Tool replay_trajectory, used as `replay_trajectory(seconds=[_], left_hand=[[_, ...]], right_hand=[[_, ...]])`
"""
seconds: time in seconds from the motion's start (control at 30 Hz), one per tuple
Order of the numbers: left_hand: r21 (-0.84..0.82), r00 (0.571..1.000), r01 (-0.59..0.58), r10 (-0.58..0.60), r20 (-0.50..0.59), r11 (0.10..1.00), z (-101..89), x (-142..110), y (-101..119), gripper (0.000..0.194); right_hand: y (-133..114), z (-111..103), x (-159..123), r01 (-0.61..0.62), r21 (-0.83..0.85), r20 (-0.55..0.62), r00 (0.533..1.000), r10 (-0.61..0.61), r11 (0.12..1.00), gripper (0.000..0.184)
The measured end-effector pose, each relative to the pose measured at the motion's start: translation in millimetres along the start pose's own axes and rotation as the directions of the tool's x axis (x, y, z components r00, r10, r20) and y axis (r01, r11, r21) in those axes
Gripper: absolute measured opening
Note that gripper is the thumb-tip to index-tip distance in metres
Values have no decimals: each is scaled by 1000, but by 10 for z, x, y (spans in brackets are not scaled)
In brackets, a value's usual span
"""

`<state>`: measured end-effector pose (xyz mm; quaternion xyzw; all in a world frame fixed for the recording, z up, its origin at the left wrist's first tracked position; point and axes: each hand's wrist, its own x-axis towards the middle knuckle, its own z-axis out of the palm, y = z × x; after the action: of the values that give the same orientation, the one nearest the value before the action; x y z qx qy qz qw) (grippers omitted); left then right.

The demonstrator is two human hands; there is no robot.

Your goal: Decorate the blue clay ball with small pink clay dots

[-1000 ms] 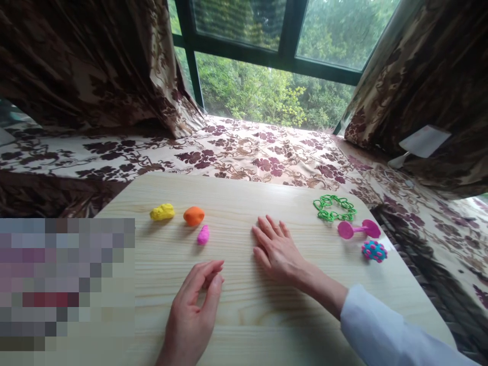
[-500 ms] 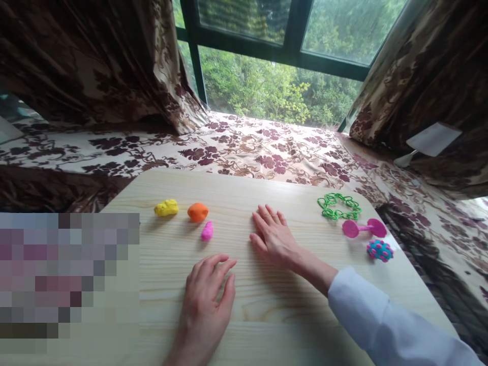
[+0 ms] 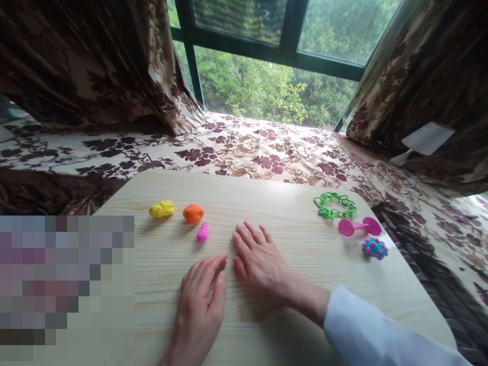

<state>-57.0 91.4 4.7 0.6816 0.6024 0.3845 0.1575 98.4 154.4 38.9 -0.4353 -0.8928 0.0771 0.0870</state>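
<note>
My right hand (image 3: 261, 259) lies palm down over the wooden table (image 3: 282, 203), fingers stretched out and a little spread, with nothing in view under it. To its left, my left hand (image 3: 203, 295) is loosely curved, its thumb apart from the fingers, and holds nothing that I can see. Just beyond the left hand lies a small pink clay lump (image 3: 203, 232). Behind that are an orange clay lump (image 3: 193, 213) and a yellow clay lump (image 3: 161, 209). Neither hand touches these pieces.
At the table's right side lie a green chain of rings (image 3: 322, 209), a magenta dumbbell-shaped piece (image 3: 346, 227) and a blue lump with pink dots (image 3: 375, 248). A flower-patterned cloth (image 3: 267, 162) covers the ledge behind. A white lamp (image 3: 429, 138) stands at right. Pixelation hides the lower left.
My right hand has slid left and nearer to me, closer to my left hand. The left thumb and fingers have drawn slightly closer together. The pieces on the table have not moved.
</note>
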Motion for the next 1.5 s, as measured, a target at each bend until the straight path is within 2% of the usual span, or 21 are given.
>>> replay_trajectory(seconds=[0.07, 0.13, 0.2, 0.33, 0.43, 0.5, 0.57, 0.6, 0.63, 0.7, 0.73, 0.77, 0.83, 0.9, 0.97, 1.17, 1.23, 1.3, 1.33, 1.4, 1.5], left_hand=[[3, 1000, 1, -1, -4, 1000, -2, -1, 6, 28], [12, 1000, -4, 4, -13, 1000, -7, -1, -1, 28], [17, 1000, -10, 10, -27, 1000, -15, -5, -20, 29], [40, 997, -50, 52, -63, 998, -11, -28, -29, 25], [72, 987, -125, 132, -93, 990, 41, -43, 77, 24], [71, 975, -190, 196, -104, 979, 88, -40, 217, 24], [73, 958, -262, 269, -103, 962, 125, -25, 384, 23], [79, 947, -298, 305, -103, 951, 138, -13, 464, 23], [87, 934, -333, 341, -102, 939, 148, -1, 537, 24], [98, 910, -395, 403, -95, 914, 160, 24, 647, 31], [98, 902, -411, 420, -100, 906, 165, 34, 681, 35], [97, 897, -417, 426, -114, 904, 169, 43, 702, 39], [99, 893, -407, 418, -167, 908, 174, 55, 716, 43], [104, 884, -398, 411, -222, 912, 167, 59, 711, 42], [87, 880, -400, 409, -243, 912, 144, 55, 706, 40], [-178, 954, -287, 264, -140, 941, 51, 4, 796, 26], [-305, 987, -162, 150, -64, 938, 24, -6, 853, 19], [-448, 997, 39, -6, 75, 893, -1, -5, 902, 20], [-511, 984, 153, -84, 155, 846, -12, -2, 921, 23], [-608, 931, 357, -217, 293, 709, -34, 6, 950, 28], [-667, 843, 537, -318, 434, 516, -74, 23, 991, 35]], right_hand=[[135, 1, 192, -81, -15, -22, 996, 81, 997, 48], [269, -10, 147, -132, -44, -29, 991, 131, 990, 47], [365, -29, -114, -147, -81, -37, 989, 144, 986, 46], [459, -54, -875, -183, -180, -81, 982, 171, 966, 44], [480, -11, -1253, -137, -209, -173, 980, 102, 968, 46], [471, 42, -1333, -103, -123, -253, 965, 69, 987, 42], [431, 77, -1290, -103, 120, -326, 935, 137, 987, 33], [396, 78, -1233, -114, 303, -335, 917, 218, 946, 29], [351, 65, -1160, -132, 500, -314, 893, 322, 856, 29], [236, 3, -994, -149, 817, -191, 841, 506, 557, 36], [172, -40, -913, -142, 907, -118, 818, 563, 396, 41], [109, -83, -843, -127, 957, -55, 802, 595, 260, 44], [-1, -155, -744, -70, 994, 10, 813, 582, 81, 48], [-78, -191, -707, -19, 999, 30, 852, 523, -26, 49], [-119, -199, -715, 14, 997, 26, 875, 484, -78, 48], [-133, -270, -795, 62, 998, -55, 884, 465, 0, 35], [-133, -323, -815, 34, 999, -28, 896, 443, -5, 33], [-133, -368, -840, -11, 1000, 4, 909, 416, 14, 34], [-132, -385, -856, -27, 998, 1, 910, 415, 58, 32], [-129, -409, -891, -25, 979, -66, 901, 430, 204, 23], [-128, -446, -940, 35, 898, -210, 910, 356, 439, 29]])
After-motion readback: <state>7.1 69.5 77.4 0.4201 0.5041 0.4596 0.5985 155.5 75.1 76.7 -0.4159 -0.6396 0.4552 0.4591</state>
